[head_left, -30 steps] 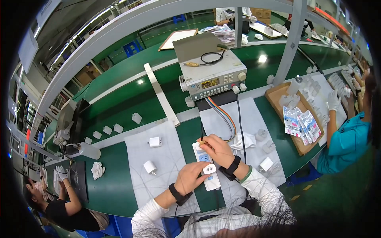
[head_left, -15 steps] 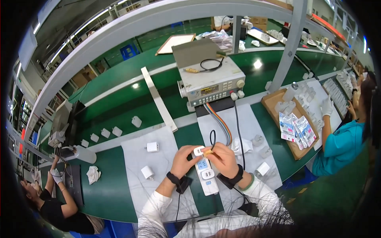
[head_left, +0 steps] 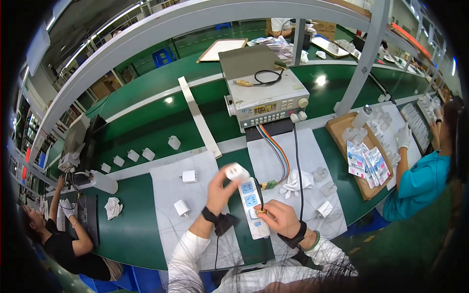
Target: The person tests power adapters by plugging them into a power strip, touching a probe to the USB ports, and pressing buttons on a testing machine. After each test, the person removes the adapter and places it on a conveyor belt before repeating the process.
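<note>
A white USB charger (head_left: pixel 237 172) is in my left hand (head_left: pixel 219 190), raised just left of the far end of a white power strip (head_left: pixel 259 230) with blue sockets. My right hand (head_left: pixel 281 218) pinches a gold-coloured cable plug (head_left: pixel 262 211) on a black lead. It is at a second charger (head_left: pixel 253 213) seated in the strip's near part, which my fingers partly cover; whether the plug is inserted I cannot tell. On the white sheet to the left lie two more chargers, one farther (head_left: pixel 189 176) and one nearer (head_left: pixel 182 208).
Behind the strip stands a grey bench instrument (head_left: pixel 266 108) with a rainbow ribbon cable (head_left: pixel 275 149). White gloves (head_left: pixel 296 181) and several chargers lie right, beside a cardboard tray (head_left: pixel 361 183). Co-workers sit on both sides. Several chargers line the green belt (head_left: pixel 151 127).
My left hand has lifted the charger off the strip's far end, up and left. My right hand has brought the cable plug nearer, to the other charger.
</note>
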Available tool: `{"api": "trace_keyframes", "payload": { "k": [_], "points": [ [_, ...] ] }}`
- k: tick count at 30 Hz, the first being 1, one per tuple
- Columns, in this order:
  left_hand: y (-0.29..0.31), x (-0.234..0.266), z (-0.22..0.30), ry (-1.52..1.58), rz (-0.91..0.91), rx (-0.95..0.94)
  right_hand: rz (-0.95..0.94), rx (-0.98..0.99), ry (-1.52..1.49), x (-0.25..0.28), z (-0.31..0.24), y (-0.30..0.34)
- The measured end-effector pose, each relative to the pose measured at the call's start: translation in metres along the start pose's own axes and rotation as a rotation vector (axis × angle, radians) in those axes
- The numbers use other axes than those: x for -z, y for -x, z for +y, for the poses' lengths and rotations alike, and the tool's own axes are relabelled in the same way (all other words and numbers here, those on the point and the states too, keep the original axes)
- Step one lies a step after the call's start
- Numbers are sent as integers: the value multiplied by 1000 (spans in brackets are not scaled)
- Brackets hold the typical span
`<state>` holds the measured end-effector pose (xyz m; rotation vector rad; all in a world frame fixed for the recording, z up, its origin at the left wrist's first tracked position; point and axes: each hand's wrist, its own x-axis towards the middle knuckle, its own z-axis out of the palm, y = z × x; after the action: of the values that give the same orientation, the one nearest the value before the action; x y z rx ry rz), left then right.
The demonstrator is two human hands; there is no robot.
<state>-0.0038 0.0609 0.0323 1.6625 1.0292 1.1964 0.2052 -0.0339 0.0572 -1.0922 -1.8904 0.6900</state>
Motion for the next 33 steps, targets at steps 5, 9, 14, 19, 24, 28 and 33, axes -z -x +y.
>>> {"api": "trace_keyframes", "payload": {
  "k": [5, 9, 14, 19, 24, 28, 33],
  "points": [
    [-95, 43, 11, -622, 100, -237, -32, -2, -20, 1, 6, 0],
    [-153, 58, -45, -942, -53, -55, -37, 4, -99, -7, 6, -1],
    [-181, 46, -59, -1287, -249, 37, -39, -68, -146, -8, 18, 9],
    [-197, 93, -55, -1948, -467, 394, -57, -73, -134, -5, 24, 13],
    [-158, 198, -108, -1906, -357, 412, -53, -1, -184, -18, 19, 5],
    [-147, 143, -62, -1553, -175, 376, -38, -51, -176, -13, 27, 10],
    [-71, 81, -15, -129, 3, 30, -27, -32, -157, -4, 17, 6]
  ]
}}
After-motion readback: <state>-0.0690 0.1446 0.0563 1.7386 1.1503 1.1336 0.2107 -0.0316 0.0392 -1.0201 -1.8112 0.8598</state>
